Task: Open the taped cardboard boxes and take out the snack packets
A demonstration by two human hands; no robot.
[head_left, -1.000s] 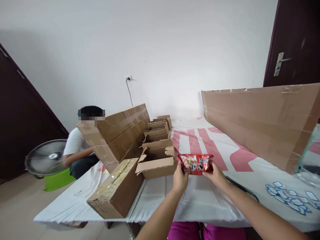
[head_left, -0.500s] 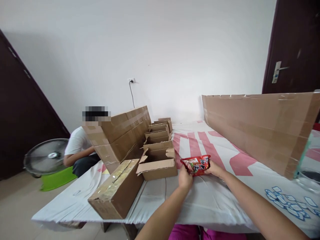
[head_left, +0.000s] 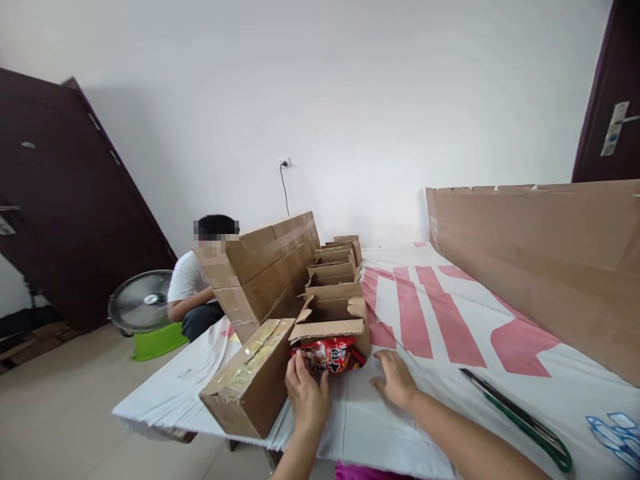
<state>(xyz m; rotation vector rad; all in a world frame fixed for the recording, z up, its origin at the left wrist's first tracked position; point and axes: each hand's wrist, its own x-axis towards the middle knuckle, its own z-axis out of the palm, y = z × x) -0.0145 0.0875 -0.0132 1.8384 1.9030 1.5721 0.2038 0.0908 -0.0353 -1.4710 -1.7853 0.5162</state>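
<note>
Where I see the red packet: in front of the nearest open carton, below its front flap; whether it touches the carton wall I cannot tell.
Packet face: glossy, dark and white characters, a picture toward its left end.
Left hand: at the packet's left end, my fingers over it, thumb by its lower edge; whether they clasp it I can't make out.
Right hand: open, fingers apart and slightly bent, nothing held; clear of the packet, to its right, by the cloth-covered table.
Carton row: open cartons running back toward the wall behind the nearest one.
Taped carton: shut, yellowish tape along its top, left of my left hand.
Stacked cartons: beside the row, on its left.
Utility knife: green handle, lying well right of my right hand.
Blue-edged pieces: far right, partly out of view.
Cardboard panel: upright along the right side.
Co-worker: white top, low behind the stacked cartons, near a fan.
</note>
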